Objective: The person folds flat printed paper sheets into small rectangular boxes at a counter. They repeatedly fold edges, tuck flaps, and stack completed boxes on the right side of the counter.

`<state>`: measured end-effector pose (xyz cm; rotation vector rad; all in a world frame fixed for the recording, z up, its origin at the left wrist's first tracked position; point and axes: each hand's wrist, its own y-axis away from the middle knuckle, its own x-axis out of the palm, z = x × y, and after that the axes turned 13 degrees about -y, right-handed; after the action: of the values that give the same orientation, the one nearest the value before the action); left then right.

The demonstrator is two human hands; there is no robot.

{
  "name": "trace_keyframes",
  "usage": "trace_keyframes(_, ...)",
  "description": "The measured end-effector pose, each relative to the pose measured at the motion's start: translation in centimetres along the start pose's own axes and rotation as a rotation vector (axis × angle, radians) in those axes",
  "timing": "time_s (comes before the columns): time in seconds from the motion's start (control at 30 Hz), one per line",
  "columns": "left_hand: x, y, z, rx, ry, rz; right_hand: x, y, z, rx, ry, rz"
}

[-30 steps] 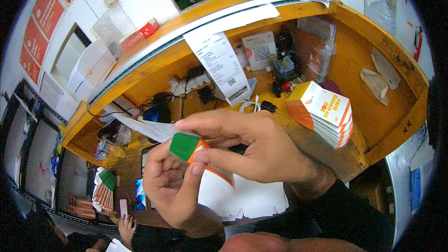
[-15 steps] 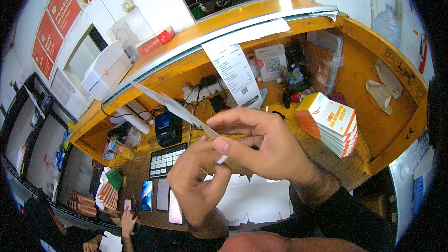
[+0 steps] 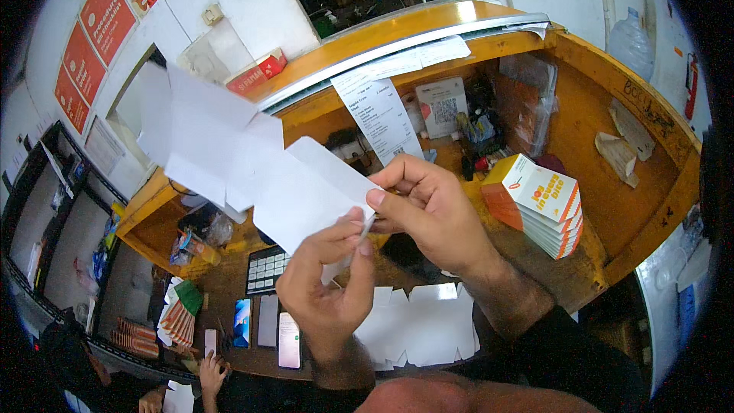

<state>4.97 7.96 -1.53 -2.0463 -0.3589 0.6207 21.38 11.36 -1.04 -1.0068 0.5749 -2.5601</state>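
Raised above the desk is a white cardboard box blank (image 3: 229, 153), its flaps spreading toward the upper left with the plain side facing me. My left hand (image 3: 327, 284) pinches its lower edge between thumb and fingers. On the right corner, my right hand (image 3: 432, 214) grips the same card, thumb on top and fingers curled behind. A narrow flap is bent between both hands. Below them a pile of flat white box blanks (image 3: 417, 327) lies on the desk. A stack of orange and white printed cartons (image 3: 535, 203) stands to the right of my right hand.
Phones (image 3: 289, 340) and a tablet with a key grid (image 3: 264, 269) lie left of my arms. A long receipt (image 3: 378, 118) hangs from the shelf. More cartons (image 3: 177, 313) sit at left. A co-worker's hand (image 3: 212, 373) is at lower left. The wooden counter (image 3: 428, 19) rises behind.
The box blank has turned from nearly edge-on to showing its broad white face, now covering the printer and part of the counter. Both hands keep hold. The co-worker's hand has moved slightly down.
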Motion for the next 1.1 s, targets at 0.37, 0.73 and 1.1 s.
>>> trace_keyframes(0.37,-1.1,-0.2,2.5,-0.224,0.170,-0.059,0.8,0.3,-2.3,-0.764,0.729,0.201)
trace_keyframes(0.73,-1.0,0.2,2.6,-0.308,0.339,-0.026,1.4,1.4,-1.8,-0.942,1.030,0.206)
trace_keyframes(1.1,-1.1,-0.2,2.4,-0.210,0.408,0.052,1.2,1.5,-0.2,-0.560,0.761,0.192)
